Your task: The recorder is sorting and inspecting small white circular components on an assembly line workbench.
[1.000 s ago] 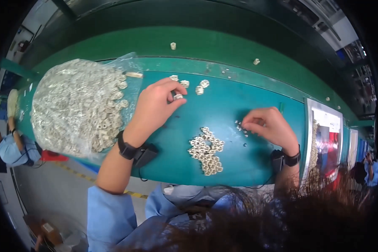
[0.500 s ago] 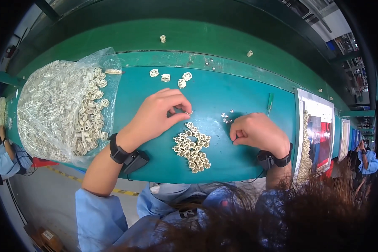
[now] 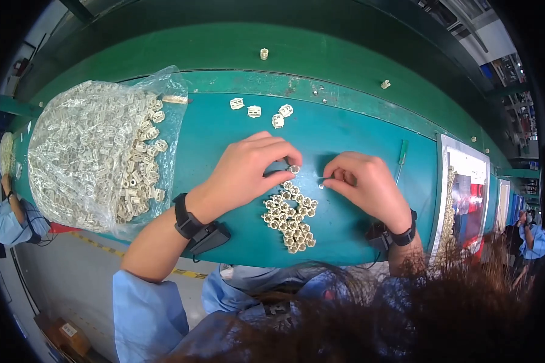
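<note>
Left hand (image 3: 245, 172) drew back from three loose parts (image 3: 261, 111) at far side of surface, came to top of cluster (image 3: 289, 215), fingertips pinching one part (image 3: 293, 169). Right hand (image 3: 363, 184) shifted inward toward left hand, fingers curled on tiny piece (image 3: 323, 180). Hands ended near each other above cluster.

A teal tabletop (image 3: 357, 139) runs across the view, edged at the back by a green ledge (image 3: 224, 48) with a darker green rail behind it. Below it on the left lies a grey floor (image 3: 66, 284) with a yellow striped line (image 3: 91, 242) and a cardboard box (image 3: 66, 333). At the far right, other workers in blue sleeves (image 3: 536, 239) sit under bright light.
</note>
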The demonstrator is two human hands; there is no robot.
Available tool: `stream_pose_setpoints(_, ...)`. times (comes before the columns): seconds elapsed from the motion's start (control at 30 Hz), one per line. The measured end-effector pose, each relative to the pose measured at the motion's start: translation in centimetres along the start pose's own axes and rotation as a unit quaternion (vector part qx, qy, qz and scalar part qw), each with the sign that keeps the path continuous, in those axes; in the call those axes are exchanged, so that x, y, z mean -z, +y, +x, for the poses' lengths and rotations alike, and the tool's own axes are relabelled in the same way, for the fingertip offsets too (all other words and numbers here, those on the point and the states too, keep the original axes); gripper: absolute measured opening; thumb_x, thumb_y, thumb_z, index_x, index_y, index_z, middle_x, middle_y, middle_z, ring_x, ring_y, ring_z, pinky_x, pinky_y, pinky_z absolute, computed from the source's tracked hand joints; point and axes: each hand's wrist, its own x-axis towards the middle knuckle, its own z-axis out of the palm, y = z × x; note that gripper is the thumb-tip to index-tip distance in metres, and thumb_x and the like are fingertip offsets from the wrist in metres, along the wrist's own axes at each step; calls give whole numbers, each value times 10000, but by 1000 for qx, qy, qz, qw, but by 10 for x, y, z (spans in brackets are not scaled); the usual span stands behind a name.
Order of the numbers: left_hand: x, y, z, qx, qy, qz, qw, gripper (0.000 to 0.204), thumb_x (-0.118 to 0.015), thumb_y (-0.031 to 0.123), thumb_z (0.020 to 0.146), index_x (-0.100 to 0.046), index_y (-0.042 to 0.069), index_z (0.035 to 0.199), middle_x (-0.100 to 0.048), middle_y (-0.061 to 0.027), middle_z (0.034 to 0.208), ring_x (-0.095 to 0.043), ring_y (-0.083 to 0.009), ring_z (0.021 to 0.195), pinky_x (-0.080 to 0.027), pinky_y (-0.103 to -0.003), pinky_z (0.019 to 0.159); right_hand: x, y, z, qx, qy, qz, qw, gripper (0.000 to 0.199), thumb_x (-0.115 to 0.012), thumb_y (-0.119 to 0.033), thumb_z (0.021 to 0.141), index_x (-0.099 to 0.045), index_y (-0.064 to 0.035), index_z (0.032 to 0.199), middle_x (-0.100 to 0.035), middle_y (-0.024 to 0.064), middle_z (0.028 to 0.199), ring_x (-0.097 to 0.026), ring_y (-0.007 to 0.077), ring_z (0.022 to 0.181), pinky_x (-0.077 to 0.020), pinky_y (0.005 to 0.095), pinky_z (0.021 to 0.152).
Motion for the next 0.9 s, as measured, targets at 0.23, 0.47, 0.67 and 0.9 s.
stream_pose_setpoints(0.23,-4,-1,0,-35,-6,15,999,264,-939,121,838,-844,136,1084,-819,-9,1071,-729,-263,965,-613,-386,838,-3,4,0,51,-16,2,999,168,-886,-111,898,-803,-107,1044,-720,61,873,-721,277,796,-552,433,693)
stream_pose_setpoints(0.47,-7,-2,-3,-52,-25,17,998,275,-950,140,824,-853,146,1081,-814,3,1078,-721,-256,979,-609,-388,855,-12,7,1,102,17,7,995,192,-913,-37,870,-831,-66,1042,-722,60,864,-673,210,708,-546,357,641)
stream_pose_setpoints(0.67,-7,-2,-5,-23,-38,31,999,267,-954,161,821,-849,139,1066,-769,14,1086,-694,-248,968,-596,-396,846,-23,-14,4,98,88,72,989,206,-928,-26,856,-844,-61,1040,-717,57,858,-675,182,703,-531,331,597)
stream_pose_setpoints(0.9,-10,-4,-3,-32,-29,40,998,248,-953,181,821,-829,126,1029,-743,13,1091,-674,-252,942,-583,-400,821,-36,-15,9,126,97,53,986,213,-933,-4,853,-846,-55,1041,-711,49,854,-660,163,686,-519,324,578)
